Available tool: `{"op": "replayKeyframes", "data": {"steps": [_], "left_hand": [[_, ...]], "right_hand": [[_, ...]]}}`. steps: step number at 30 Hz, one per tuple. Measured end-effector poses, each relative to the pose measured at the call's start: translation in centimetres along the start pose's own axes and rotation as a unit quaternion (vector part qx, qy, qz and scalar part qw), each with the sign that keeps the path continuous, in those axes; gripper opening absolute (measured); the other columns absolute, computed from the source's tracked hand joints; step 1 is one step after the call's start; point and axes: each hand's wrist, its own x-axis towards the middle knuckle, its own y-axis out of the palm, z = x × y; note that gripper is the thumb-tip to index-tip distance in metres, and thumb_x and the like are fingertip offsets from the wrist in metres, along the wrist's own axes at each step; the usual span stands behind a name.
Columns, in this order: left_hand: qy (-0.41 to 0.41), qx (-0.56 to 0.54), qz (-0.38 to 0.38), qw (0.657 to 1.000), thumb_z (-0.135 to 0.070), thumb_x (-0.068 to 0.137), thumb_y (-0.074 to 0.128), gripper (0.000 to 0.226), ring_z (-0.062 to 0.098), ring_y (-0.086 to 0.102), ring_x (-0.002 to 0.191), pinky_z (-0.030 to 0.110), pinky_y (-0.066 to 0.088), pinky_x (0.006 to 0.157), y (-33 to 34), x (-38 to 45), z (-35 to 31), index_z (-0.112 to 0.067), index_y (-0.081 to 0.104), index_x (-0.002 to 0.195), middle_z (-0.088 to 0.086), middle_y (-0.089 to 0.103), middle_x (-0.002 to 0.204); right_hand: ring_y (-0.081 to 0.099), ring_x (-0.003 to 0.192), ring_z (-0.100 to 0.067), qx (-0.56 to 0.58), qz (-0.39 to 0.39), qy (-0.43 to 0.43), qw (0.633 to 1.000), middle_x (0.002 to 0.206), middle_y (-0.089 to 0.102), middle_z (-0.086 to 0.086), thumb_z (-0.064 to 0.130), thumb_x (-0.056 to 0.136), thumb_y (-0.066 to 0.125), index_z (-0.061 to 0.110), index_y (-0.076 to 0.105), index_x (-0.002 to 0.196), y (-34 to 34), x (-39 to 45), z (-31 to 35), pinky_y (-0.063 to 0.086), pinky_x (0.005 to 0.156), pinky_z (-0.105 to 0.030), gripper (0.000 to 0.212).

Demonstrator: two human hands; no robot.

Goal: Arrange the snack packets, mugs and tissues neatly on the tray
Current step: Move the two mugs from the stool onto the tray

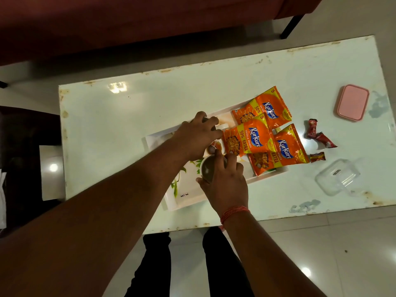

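A glossy white low table fills the middle of the view, its edges chipped and rust-stained; beyond its far edge runs a dark red sofa with a black leg near the table's far right corner; under and around the table lies a pale tiled floor with bright light glints; left of the table stands dark furniture.

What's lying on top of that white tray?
Three orange Kurkure snack packets overlap on the white tray; each hand, left hand and right hand, grips a mug there. Tissues aren't visible.
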Motion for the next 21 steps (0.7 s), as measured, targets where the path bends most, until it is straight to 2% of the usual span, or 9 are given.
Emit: {"op": "replayKeyframes", "data": {"steps": [3, 6, 8, 10, 13, 15, 18, 21], "left_hand": [[0.005, 0.003, 0.003, 1.0, -0.012, 0.072, 0.075, 0.073, 0.036, 0.02, 0.142, 0.053, 0.049, 0.094, 0.4, 0.2, 0.1, -0.028, 0.045, 0.136, 0.006, 0.025, 0.156], [0.016, -0.007, 0.014, 1.0, -0.014, 0.073, 0.075, 0.083, 0.039, 0.003, 0.149, 0.064, 0.03, 0.11, 0.7, 0.2, 0.5, -0.035, 0.037, 0.144, 0.008, 0.006, 0.163], [0.026, -0.017, 0.001, 1.0, -0.017, 0.073, 0.073, 0.087, 0.037, -0.005, 0.15, 0.066, 0.018, 0.114, 0.8, -0.3, 0.9, -0.04, 0.032, 0.147, 0.007, -0.002, 0.165], [0.016, -0.047, -0.043, 0.998, -0.022, 0.073, 0.071, 0.086, 0.037, -0.003, 0.15, 0.066, 0.017, 0.114, 0.8, -1.4, 1.5, -0.041, 0.031, 0.147, 0.006, 0.0, 0.165], [-0.043, -0.102, -0.125, 0.986, -0.032, 0.078, 0.066, 0.074, 0.035, 0.007, 0.15, 0.063, 0.02, 0.115, 1.5, -4.1, 2.0, -0.034, 0.035, 0.145, 0.005, 0.01, 0.164], [-0.093, -0.129, -0.153, 0.975, -0.039, 0.087, 0.055, 0.065, 0.032, 0.009, 0.15, 0.062, 0.021, 0.115, 2.5, -6.3, 2.1, -0.03, 0.031, 0.147, 0.004, 0.012, 0.164], [-0.161, -0.171, -0.155, 0.96, -0.049, 0.097, 0.035, 0.058, 0.03, 0.009, 0.151, 0.063, 0.019, 0.115, 4.4, -10.1, 2.2, -0.026, 0.029, 0.149, 0.003, 0.013, 0.164], [-0.211, -0.185, -0.133, 0.951, -0.059, 0.098, 0.02, 0.064, 0.029, 0.008, 0.151, 0.062, 0.013, 0.117, 5.6, -13.9, 2.9, -0.026, 0.027, 0.152, 0.001, 0.012, 0.164]], "right_hand": [[0.046, 0.125, -0.031, 0.025, 0.013, 0.004, 1.0, 0.145, 0.036, -0.009, 0.06, 0.071, 0.076, 0.024, 0.027, 0.147, 0.0, 0.0, 0.1, 0.054, 0.094, -0.041, 0.097], [0.044, 0.13, -0.033, 0.039, 0.024, 0.005, 0.999, 0.152, 0.029, -0.009, 0.061, 0.071, 0.076, 0.028, 0.02, 0.15, -0.3, -0.2, 0.1, 0.053, 0.095, -0.042, 0.102], [0.044, 0.131, -0.034, 0.046, 0.024, 0.005, 0.999, 0.154, 0.027, -0.008, 0.062, 0.07, 0.076, 0.031, 0.019, 0.15, -0.8, -0.5, 0.0, 0.054, 0.094, -0.044, 0.103], [0.045, 0.131, -0.035, 0.047, 0.016, 0.011, 0.999, 0.154, 0.027, -0.008, 0.063, 0.068, 0.076, 0.033, 0.019, 0.148, -1.5, -1.0, -0.4, 0.054, 0.092, -0.045, 0.103], [0.042, 0.133, -0.038, 0.018, -0.005, 0.027, 0.999, 0.152, 0.029, -0.011, 0.066, 0.07, 0.072, 0.031, 0.02, 0.148, -2.8, -2.0, -0.7, 0.054, 0.092, -0.05, 0.1], [0.039, 0.135, -0.038, -0.003, -0.023, 0.03, 0.999, 0.15, 0.031, -0.013, 0.066, 0.073, 0.068, 0.029, 0.023, 0.149, -3.6, -2.6, -0.2, 0.051, 0.097, -0.053, 0.096], [0.036, 0.138, -0.035, -0.008, -0.038, -0.008, 0.999, 0.151, 0.031, -0.011, 0.065, 0.08, 0.062, 0.027, 0.027, 0.148, -4.0, -3.0, 2.1, 0.044, 0.104, -0.053, 0.086], [0.028, 0.143, -0.034, -0.02, -0.009, -0.058, 0.998, 0.157, 0.023, -0.01, 0.063, 0.087, 0.052, 0.028, 0.017, 0.153, -3.5, -2.9, 5.5, 0.036, 0.11, -0.052, 0.083]]}}
